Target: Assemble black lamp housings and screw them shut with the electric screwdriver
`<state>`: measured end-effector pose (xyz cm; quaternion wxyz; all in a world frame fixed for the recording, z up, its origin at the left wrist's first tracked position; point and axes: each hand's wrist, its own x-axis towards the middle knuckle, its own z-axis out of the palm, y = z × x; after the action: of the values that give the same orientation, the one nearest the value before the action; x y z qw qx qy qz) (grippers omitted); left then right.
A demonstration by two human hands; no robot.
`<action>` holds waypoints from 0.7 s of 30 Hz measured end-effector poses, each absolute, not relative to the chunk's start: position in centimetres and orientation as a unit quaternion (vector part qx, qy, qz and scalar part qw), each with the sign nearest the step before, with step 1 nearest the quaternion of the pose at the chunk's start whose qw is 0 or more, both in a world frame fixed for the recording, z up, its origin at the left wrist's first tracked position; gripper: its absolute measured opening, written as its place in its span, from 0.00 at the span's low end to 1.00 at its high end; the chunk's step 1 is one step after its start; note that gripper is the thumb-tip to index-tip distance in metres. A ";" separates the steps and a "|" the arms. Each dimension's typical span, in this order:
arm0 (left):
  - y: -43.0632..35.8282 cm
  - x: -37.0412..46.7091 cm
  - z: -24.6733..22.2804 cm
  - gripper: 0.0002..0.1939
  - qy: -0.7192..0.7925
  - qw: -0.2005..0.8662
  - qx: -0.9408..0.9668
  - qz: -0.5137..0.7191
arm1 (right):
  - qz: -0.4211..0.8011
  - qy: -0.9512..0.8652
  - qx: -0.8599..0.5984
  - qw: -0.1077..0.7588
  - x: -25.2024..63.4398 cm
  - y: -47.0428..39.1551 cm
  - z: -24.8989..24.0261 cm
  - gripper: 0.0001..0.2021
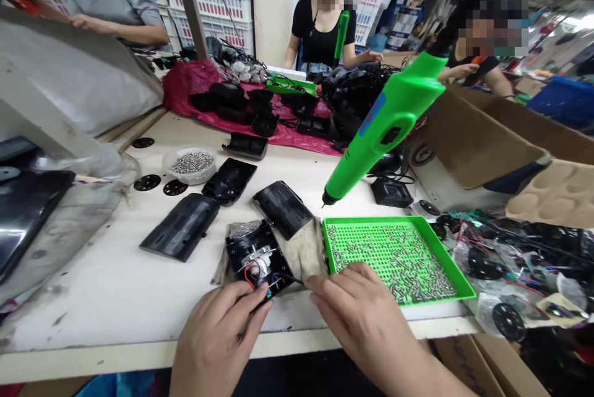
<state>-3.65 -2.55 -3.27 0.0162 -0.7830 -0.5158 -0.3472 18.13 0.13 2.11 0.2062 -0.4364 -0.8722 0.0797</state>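
Note:
An open black plastic housing with a motor and red, black and blue wires lies on a grey cloth. My left hand is closed at its near edge, thumb and fingers gripping the corner by the wires. A black cable runs out of the housing's right side, its end pinched between my right thumb and fingers. My right hand reaches over the near left edge of a green tray of small screws. A green electric screwdriver hangs point down above the tray.
Black shell halves lie left and behind, beside a clear tub of screws and several black discs. Wired parts pile up at right, below a cardboard box. Across the table a person sits behind pink plastic.

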 end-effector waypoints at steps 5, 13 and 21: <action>-2.4 -3.0 -3.3 0.08 -0.516 0.026 -0.772 -0.369 | 0.066 -0.863 -0.451 0.219 17.3 0.2 1.9 0.10; -2.2 -2.8 -3.1 0.08 -0.508 0.034 -0.773 -0.378 | -0.006 -0.851 -0.492 0.182 15.3 1.0 1.8 0.09; -1.6 -2.1 -3.1 0.07 -0.505 0.038 -0.781 -0.366 | -0.067 -0.859 -0.507 0.012 13.1 3.7 3.5 0.07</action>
<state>-2.11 -1.65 -3.08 0.0377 -0.7809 -0.5051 -0.3655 13.10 3.70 3.53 0.0125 -0.5069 -0.8593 -0.0673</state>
